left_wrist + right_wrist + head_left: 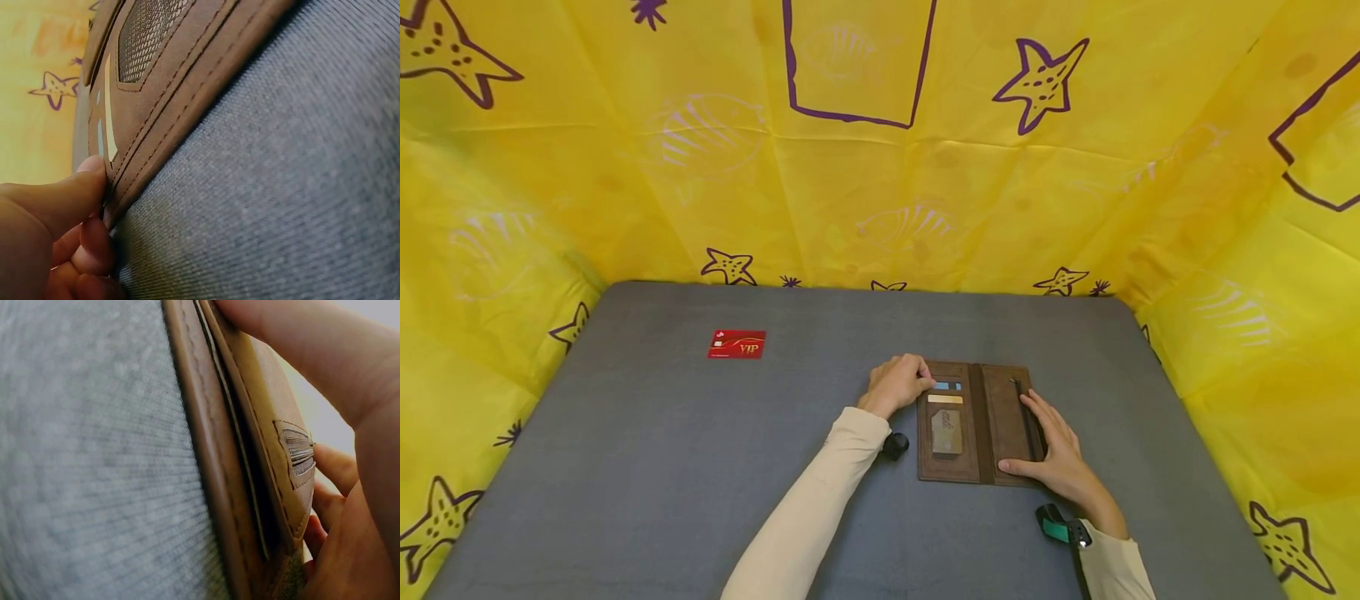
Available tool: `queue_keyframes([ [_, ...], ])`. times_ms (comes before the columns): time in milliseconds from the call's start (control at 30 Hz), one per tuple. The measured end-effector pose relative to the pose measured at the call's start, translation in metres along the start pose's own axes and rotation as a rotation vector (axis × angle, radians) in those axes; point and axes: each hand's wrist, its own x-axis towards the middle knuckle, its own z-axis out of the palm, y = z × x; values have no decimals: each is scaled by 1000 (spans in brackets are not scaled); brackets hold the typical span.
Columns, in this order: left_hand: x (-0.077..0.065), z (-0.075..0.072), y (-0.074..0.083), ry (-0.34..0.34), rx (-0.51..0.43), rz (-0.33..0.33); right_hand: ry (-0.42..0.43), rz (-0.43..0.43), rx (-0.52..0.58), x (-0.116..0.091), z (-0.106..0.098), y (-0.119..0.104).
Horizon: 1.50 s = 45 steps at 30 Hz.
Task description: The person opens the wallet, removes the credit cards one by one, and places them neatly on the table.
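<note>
A brown bifold wallet (967, 450) lies spread open on the grey table. Its left half has a blue card (950, 386) and a cream card (945, 399) showing in slots above a mesh window (947, 432). My left hand (895, 386) pinches the wallet's upper left edge; in the left wrist view the thumb (84, 181) lies by the blue card's end, with curled fingers below. Over the zippered right half spreads my right hand (1063, 458), thumb on the lower part and fingers along the right edge. The right wrist view shows an open pocket (250, 481) beside the thumb.
A red VIP card (737, 344) lies flat on the table (647, 467), to the left of the wallet. Yellow cloth walls (865, 183) with sea-creature drawings stand around the back and sides. Black wrist devices sit by both cuffs.
</note>
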Motion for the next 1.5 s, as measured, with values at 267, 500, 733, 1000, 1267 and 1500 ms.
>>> queue_keyframes([
  [267, 1, 4, -4, 54, 2, 14, 4, -13, 2, 0, -1, -2],
  [500, 1, 3, -7, 37, -10, 49, 0, -16, -5, 0, -2, -2],
  [733, 0, 5, -5, 22, -2, 45, -3, -9, -14, 0, -1, 0],
  [1000, -1, 1, -2, -3, -19, 12, -4, -4, -5, -1, 0, -1],
  [1267, 3, -3, -2, -20, -43, -2, -2, 3, -7, 0, -1, -3],
  [1500, 6, 0, -3, 7, -18, 4, -5, 6, 0, 0, 1, 0],
])
